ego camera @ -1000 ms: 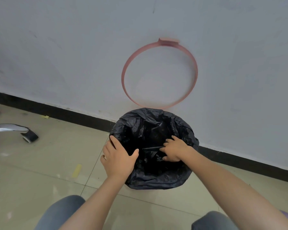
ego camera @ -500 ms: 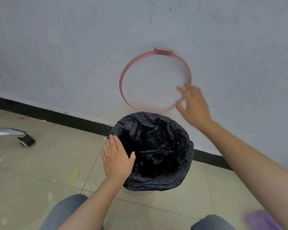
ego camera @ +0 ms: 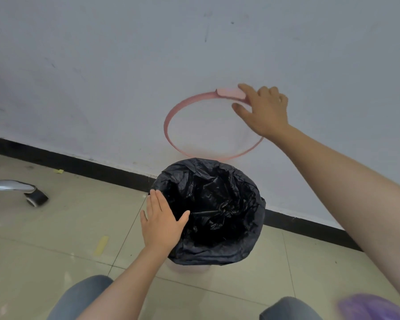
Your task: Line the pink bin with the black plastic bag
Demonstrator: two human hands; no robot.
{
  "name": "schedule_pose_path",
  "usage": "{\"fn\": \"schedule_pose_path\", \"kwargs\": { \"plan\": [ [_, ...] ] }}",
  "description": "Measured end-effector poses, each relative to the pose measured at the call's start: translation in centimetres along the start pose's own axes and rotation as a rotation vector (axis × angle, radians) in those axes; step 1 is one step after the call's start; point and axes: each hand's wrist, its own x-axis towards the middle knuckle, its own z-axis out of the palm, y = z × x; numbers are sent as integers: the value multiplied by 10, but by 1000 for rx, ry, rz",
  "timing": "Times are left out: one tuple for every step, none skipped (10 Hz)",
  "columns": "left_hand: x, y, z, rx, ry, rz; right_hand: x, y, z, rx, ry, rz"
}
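Two hands at work: left hand [ego camera: 162, 224] flat, fingers together, against black plastic bag [ego camera: 214, 209] draped over pink bin [ego camera: 187, 269] at six o'clock; right hand [ego camera: 264, 110], fingers curled onto pink ring [ego camera: 171, 116], at twelve.

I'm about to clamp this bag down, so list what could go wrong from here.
1. The pink ring leans on the wall; the right hand grips only its top, so it may swing.
2. The black bag lies loosely folded over the pink bin; pressing the ring on could drag it inside.
3. Only the left hand steadies the rim.
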Motion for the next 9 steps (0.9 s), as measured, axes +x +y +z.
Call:
{"fn": "schedule_pose_path", "kwargs": {
  "plan": [
    [0, -2, -3, -99, -4, 21, -31, 0, -3, 109, -66, -172],
    [0, -9, -13, -473, 47, 19, -80, 0, -9, 406, -340, -195],
    [-3, -22, -22, -790, 107, -97, -140, 2, 3, 397, -545, -329],
    [-11, -32, -20, -737, 88, -106, -193, 0, 31, 263, -721, -441],
    [-20, -31, -11, -659, 81, -99, -230, -1, 63, 225, -624, -391],
    [-28, -30, -3, -557, 103, -5, -249, -9, 86, 141, -475, -363],
    [-36, -31, 5, -370, 124, 190, -249, -16, 96, 127, -375, -396],
    [-44, -30, 12, -172, 116, 304, -247, -22, 103, 195, -421, -372],
    [-50, -30, 20, -7, 72, 381, -232, -31, 86, 340, -362, -289]
  ]
}}
